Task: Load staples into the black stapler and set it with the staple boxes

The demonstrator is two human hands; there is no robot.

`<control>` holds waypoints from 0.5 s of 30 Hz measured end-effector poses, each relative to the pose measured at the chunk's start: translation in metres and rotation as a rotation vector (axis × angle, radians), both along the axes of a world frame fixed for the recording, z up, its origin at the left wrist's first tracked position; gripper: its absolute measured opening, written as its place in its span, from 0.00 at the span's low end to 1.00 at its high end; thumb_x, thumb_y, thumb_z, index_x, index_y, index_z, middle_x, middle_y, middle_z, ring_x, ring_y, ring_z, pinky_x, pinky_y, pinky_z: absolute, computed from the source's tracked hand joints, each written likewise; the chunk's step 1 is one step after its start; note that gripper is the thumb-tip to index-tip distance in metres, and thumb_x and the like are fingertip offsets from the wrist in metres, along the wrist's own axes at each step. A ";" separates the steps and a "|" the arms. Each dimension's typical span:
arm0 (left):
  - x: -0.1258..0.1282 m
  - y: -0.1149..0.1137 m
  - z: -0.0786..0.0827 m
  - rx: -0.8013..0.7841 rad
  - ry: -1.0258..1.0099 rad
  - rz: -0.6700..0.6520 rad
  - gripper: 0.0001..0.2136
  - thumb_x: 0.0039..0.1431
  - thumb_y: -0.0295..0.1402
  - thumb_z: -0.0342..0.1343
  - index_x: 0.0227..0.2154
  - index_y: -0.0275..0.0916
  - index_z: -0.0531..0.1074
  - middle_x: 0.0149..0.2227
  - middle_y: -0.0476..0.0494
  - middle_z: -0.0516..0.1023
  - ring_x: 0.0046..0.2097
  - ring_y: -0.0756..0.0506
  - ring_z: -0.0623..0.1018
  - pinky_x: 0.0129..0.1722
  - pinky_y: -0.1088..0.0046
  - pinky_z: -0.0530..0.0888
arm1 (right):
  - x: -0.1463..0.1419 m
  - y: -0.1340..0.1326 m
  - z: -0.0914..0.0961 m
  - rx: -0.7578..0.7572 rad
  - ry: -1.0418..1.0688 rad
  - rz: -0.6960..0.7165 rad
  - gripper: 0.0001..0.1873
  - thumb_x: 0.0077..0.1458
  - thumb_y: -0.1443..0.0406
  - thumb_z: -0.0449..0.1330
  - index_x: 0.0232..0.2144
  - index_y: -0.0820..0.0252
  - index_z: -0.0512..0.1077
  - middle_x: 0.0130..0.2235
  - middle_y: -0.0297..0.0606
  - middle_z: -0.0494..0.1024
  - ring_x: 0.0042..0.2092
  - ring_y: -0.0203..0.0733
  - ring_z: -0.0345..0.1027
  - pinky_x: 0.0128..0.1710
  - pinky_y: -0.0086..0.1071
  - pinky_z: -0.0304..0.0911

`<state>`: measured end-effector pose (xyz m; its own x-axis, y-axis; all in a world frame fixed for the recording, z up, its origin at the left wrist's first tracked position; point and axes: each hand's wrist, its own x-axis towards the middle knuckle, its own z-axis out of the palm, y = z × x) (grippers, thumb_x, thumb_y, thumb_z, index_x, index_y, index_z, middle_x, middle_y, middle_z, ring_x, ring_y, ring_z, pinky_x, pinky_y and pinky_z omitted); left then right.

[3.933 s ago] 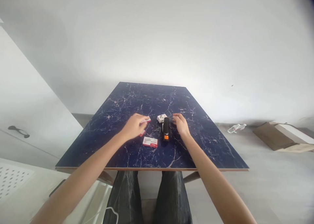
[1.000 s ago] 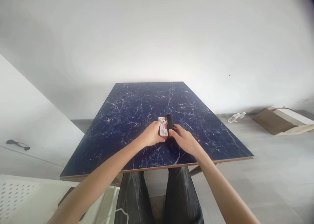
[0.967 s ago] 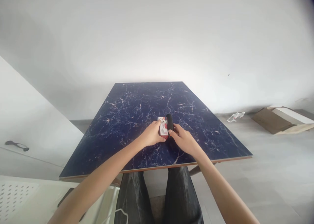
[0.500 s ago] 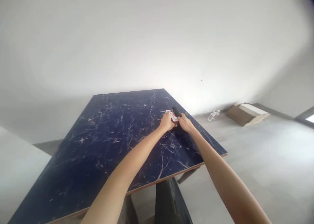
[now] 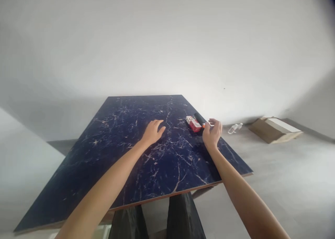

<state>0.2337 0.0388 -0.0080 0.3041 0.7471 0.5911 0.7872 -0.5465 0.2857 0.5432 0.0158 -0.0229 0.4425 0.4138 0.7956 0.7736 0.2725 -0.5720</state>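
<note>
A small red and white box [image 5: 193, 124] lies on the dark blue marbled table [image 5: 125, 155] near its right edge. Right beside it is a dark cylindrical object [image 5: 200, 118] with a bit of orange at its near end; I cannot make out its kind. My left hand [image 5: 153, 132] hovers over the middle of the table, thumb and fingers apart, holding nothing. Just right of the box and the cylinder, my right hand [image 5: 212, 131] is raised with curved, parted fingers and nothing in its grasp.
A pale wall [image 5: 146, 43] stands behind the table. On the floor to the right are clear plastic bottles [image 5: 235, 128] and an open cardboard box [image 5: 272, 130] with something white on top. My legs [image 5: 183, 214] are at the table's front edge.
Both hands have let go of the box and the dark cylinder, which now lie side by side on the table. My left hand has moved left, my right hand slightly right.
</note>
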 end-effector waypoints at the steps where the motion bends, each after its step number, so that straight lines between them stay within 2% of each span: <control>1: -0.024 -0.006 -0.001 0.002 0.000 0.069 0.22 0.73 0.44 0.46 0.61 0.38 0.69 0.61 0.36 0.74 0.63 0.36 0.70 0.66 0.56 0.62 | -0.020 0.004 0.003 0.014 -0.044 0.036 0.23 0.65 0.57 0.46 0.52 0.65 0.69 0.51 0.53 0.74 0.55 0.53 0.65 0.60 0.45 0.59; 3: -0.060 -0.017 -0.003 0.001 0.009 0.209 0.23 0.72 0.44 0.46 0.60 0.35 0.70 0.61 0.31 0.74 0.64 0.32 0.68 0.66 0.50 0.61 | -0.072 0.014 0.010 0.011 -0.147 0.146 0.23 0.66 0.58 0.46 0.55 0.66 0.68 0.54 0.54 0.73 0.58 0.53 0.63 0.62 0.46 0.56; 5: -0.078 -0.024 -0.005 -0.001 0.036 0.307 0.26 0.72 0.46 0.44 0.63 0.33 0.68 0.63 0.28 0.71 0.65 0.29 0.66 0.65 0.46 0.61 | -0.132 0.020 0.014 -0.049 -0.297 0.278 0.27 0.68 0.60 0.45 0.63 0.66 0.64 0.63 0.55 0.67 0.65 0.53 0.56 0.66 0.47 0.51; 7: -0.084 -0.027 -0.007 -0.001 0.088 0.335 0.27 0.72 0.46 0.45 0.66 0.35 0.65 0.66 0.31 0.69 0.66 0.30 0.65 0.64 0.48 0.62 | -0.186 0.021 0.014 -0.247 -0.444 0.353 0.29 0.69 0.59 0.46 0.68 0.66 0.60 0.68 0.55 0.61 0.70 0.57 0.48 0.67 0.51 0.46; 8: -0.084 -0.028 -0.009 -0.004 0.119 0.331 0.26 0.72 0.44 0.46 0.67 0.37 0.64 0.66 0.34 0.69 0.66 0.31 0.65 0.65 0.50 0.62 | -0.207 0.021 0.012 -0.375 -0.527 0.402 0.29 0.69 0.60 0.46 0.67 0.66 0.61 0.69 0.55 0.60 0.70 0.59 0.48 0.67 0.52 0.46; 9: -0.083 -0.028 -0.010 -0.009 0.149 0.325 0.25 0.71 0.42 0.47 0.67 0.39 0.65 0.66 0.36 0.70 0.66 0.32 0.65 0.65 0.51 0.63 | -0.222 0.021 0.010 -0.426 -0.568 0.441 0.27 0.68 0.61 0.48 0.65 0.66 0.66 0.67 0.55 0.64 0.69 0.60 0.51 0.67 0.51 0.47; 11: -0.082 -0.027 -0.011 -0.024 0.192 0.316 0.22 0.70 0.40 0.49 0.63 0.40 0.70 0.65 0.37 0.71 0.65 0.32 0.67 0.64 0.50 0.64 | -0.236 0.022 0.003 -0.488 -0.613 0.477 0.25 0.68 0.62 0.49 0.62 0.65 0.70 0.66 0.54 0.66 0.68 0.61 0.55 0.66 0.51 0.48; 15: -0.083 -0.025 -0.013 -0.049 0.222 0.303 0.21 0.71 0.42 0.47 0.60 0.42 0.74 0.66 0.36 0.69 0.66 0.30 0.65 0.64 0.47 0.63 | -0.227 0.026 -0.005 -0.510 -0.679 0.514 0.25 0.70 0.60 0.49 0.63 0.61 0.70 0.67 0.47 0.66 0.69 0.57 0.54 0.68 0.47 0.47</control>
